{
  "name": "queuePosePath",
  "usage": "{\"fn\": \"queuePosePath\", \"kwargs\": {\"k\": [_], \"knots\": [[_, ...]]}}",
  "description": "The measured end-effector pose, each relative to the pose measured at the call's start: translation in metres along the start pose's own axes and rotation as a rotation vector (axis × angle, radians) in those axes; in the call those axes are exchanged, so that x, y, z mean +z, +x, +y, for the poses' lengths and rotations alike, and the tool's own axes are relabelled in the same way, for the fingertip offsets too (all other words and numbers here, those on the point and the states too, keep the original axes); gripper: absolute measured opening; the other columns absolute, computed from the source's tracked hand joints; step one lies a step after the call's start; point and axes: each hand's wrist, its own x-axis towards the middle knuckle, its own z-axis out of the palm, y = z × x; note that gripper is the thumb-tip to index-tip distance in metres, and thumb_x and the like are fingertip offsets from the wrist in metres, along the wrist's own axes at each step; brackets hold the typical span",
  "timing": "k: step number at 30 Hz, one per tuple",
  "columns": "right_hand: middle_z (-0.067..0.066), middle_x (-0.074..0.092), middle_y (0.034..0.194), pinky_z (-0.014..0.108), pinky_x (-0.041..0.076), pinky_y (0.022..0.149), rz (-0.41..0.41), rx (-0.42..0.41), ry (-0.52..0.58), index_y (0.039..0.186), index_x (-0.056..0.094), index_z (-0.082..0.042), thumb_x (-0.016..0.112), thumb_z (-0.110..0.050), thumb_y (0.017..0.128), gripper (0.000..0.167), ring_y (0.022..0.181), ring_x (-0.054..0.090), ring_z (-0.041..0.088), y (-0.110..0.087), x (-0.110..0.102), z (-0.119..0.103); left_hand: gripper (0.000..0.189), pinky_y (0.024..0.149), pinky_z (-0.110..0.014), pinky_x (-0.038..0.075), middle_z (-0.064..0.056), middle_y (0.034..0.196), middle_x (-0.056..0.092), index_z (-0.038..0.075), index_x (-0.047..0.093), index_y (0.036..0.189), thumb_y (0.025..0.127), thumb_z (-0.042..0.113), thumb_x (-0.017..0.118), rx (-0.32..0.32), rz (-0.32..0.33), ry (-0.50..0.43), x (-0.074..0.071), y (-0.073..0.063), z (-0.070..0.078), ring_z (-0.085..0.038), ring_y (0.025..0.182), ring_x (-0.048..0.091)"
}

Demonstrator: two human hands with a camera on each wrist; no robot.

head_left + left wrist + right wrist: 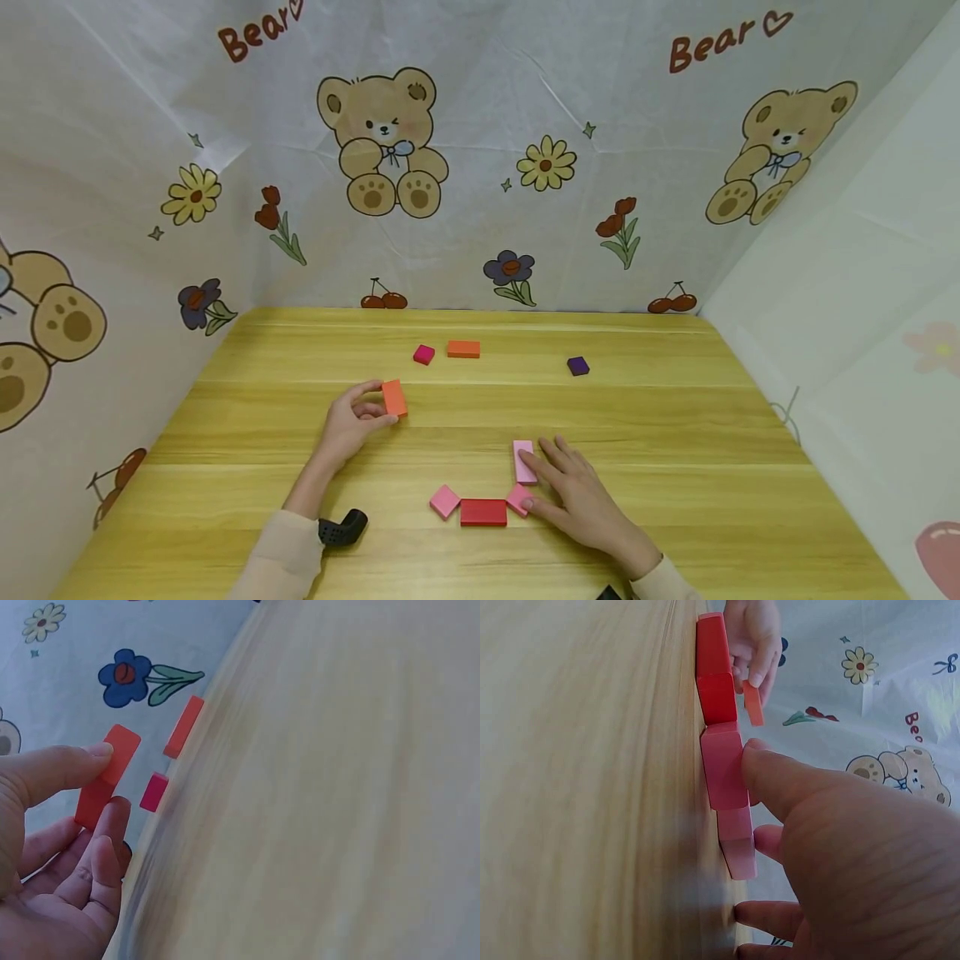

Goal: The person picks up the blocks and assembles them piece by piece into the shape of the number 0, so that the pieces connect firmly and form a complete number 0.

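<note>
My left hand (352,425) pinches an orange rectangular block (394,399) between thumb and fingers, raised off the table; the left wrist view shows the thumb across the orange block (106,780). At the lower middle, a red rectangular block (483,512) lies between two pink square blocks, the left one (444,502) and the right one (517,500), both turned cornerwise. A light pink rectangular block (523,471) stretches away from the right square. My right hand (581,500) has its fingers spread, the thumb at the right pink square (724,769) and the index finger over the light pink block.
Farther back on the wooden table (675,417) lie a crimson small block (423,355), another orange rectangular block (463,350) and a dark purple small block (577,366). A bear-printed cloth (465,167) rises behind the table. Black wrist devices (343,528) sit on the forearms.
</note>
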Motion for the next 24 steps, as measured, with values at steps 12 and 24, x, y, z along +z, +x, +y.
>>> {"fn": "queuePosePath", "kwargs": {"k": [12,24], "knots": [[0.024,0.041,0.150,0.067,0.027,0.110,-0.012,0.009,0.005,0.145,0.050,-0.018,0.064,-0.047,0.091,0.062,0.142,0.029,0.048,0.000,0.000,0.000,0.065,0.057,-0.018,0.043,-0.013,0.086,0.068,-0.001,0.051,0.137,0.079,0.003,0.079,0.059,-0.133,-0.011,0.021,-0.022,0.006,-0.010,0.068,0.056],[0.024,0.041,0.150,0.066,0.027,0.111,-0.013,0.011,-0.001,0.144,0.050,-0.018,0.063,-0.048,0.091,0.062,0.142,0.029,0.048,0.000,0.000,0.001,0.065,0.064,-0.019,0.050,-0.014,0.089,0.064,-0.003,0.053,0.134,0.076,0.005,0.081,0.147,-0.253,0.013,0.035,-0.039,0.000,-0.011,0.074,0.059]]}}
